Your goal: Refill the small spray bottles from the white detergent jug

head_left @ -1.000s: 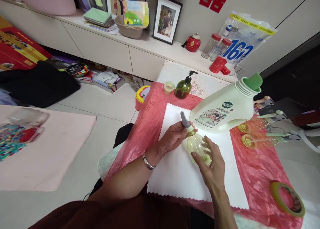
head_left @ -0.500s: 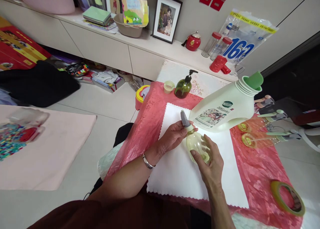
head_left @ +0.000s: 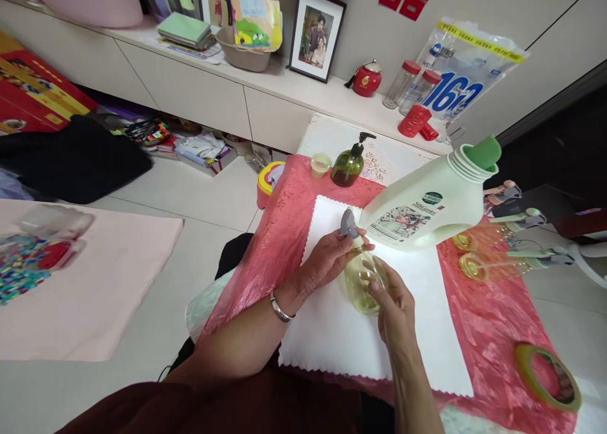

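Note:
Over the white sheet [head_left: 332, 339] I hold a clear yellowish spray bottle [head_left: 361, 288] with a grey spray head [head_left: 349, 224]. My left hand [head_left: 329, 257] pinches its neck and collar, just under the head. Wrapped round the bottle's right side, my right hand [head_left: 396, 301] steadies the body with fingers and thumb. The bottle leans slightly, head toward the upper left. Close behind it stands a large pale green detergent jug [head_left: 427, 200] with a green spout at its mouth. The far fingers of both hands are partly hidden.
Red plastic sheeting [head_left: 493, 320] covers the table. Two spray bottles [head_left: 493, 266] lie at right, and a roll of tape [head_left: 545, 377] is nearer. A dark green pump bottle [head_left: 348, 167] and a small cup [head_left: 321, 164] stand at the back.
The spray bottle has turned in my hands, its grey head now facing another way. My right hand has shifted a little left and its fingers have moved round the body.

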`<state>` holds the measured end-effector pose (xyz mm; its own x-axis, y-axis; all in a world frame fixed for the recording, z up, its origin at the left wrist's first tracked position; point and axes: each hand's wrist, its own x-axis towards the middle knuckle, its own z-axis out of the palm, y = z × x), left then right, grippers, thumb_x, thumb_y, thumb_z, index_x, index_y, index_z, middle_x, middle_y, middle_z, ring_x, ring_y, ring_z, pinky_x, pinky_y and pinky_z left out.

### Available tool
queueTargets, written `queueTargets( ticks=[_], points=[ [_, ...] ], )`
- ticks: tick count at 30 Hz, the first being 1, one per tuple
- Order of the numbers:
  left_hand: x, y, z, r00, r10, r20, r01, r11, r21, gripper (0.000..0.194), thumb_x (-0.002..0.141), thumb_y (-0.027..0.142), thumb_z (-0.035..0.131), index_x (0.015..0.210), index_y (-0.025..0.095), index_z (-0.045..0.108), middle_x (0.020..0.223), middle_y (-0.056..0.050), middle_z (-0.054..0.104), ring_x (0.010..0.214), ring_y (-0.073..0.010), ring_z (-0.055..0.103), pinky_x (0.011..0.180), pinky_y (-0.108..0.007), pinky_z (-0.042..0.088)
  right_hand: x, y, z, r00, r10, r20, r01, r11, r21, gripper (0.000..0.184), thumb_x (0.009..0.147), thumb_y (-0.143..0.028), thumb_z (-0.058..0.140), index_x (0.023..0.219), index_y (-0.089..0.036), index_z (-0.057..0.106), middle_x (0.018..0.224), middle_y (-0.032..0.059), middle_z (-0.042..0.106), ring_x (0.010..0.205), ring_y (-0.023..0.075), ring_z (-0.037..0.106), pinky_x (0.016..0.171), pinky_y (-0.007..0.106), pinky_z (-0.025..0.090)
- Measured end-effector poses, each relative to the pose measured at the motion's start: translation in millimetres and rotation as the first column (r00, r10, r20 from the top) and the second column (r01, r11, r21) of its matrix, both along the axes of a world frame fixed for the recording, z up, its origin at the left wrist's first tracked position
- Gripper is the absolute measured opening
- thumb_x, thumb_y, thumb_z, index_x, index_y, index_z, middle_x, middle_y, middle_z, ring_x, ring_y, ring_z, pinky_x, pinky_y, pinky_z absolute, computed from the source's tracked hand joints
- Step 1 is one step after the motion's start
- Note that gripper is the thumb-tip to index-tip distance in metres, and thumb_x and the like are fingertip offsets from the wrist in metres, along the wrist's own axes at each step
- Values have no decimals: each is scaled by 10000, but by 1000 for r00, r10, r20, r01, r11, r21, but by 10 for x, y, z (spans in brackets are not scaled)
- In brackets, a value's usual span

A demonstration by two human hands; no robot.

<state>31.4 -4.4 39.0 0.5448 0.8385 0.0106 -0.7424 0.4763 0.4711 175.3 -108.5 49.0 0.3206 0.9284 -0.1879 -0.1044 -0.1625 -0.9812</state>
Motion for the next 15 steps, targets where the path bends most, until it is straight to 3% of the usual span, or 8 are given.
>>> queueTargets(
  ticks=[3,5,10,15],
  points=[
    [7,3,-13,999,35,-37,-36,999,-6,374,746,398,892,1005,167,756,950,-55,733,1036,-268,733,1038,-436,499,-5,-16,-52,994,-23,111,23,1000,9,738,748,-530,920,1354,-213,643,1322,97,612,1142,269,632,899,316,551],
    [6,12,-31,999,16,-44,-17,1000,-7,350,745,387,893,987,170,763,938,-50,726,1012,-262,735,1041,-446,496,-10,-22,-40,995,-4,103,5,1000,-11,736,746,-545,915,1342,-203,649,1305,103,621,1123,273,636,881,323,558],
    [-24,28,-44,999,-39,-14,39,999,37,322,756,391,882,966,174,772,948,-53,705,989,-264,726,1073,-492,478,-16,-7,114,967,106,-234,-132,986,-99,669,756,-591,890,1238,-169,698,1251,142,639,969,273,681,766,324,574],
    [-16,20,-70,1000,-20,20,20,999,34,326,756,398,885,967,174,776,961,-44,696,945,-219,710,1097,-470,465,-13,48,156,915,118,-386,-182,974,-135,666,711,-617,905,1164,-161,731,1196,156,658,915,290,685,723,364,585]
  ],
)
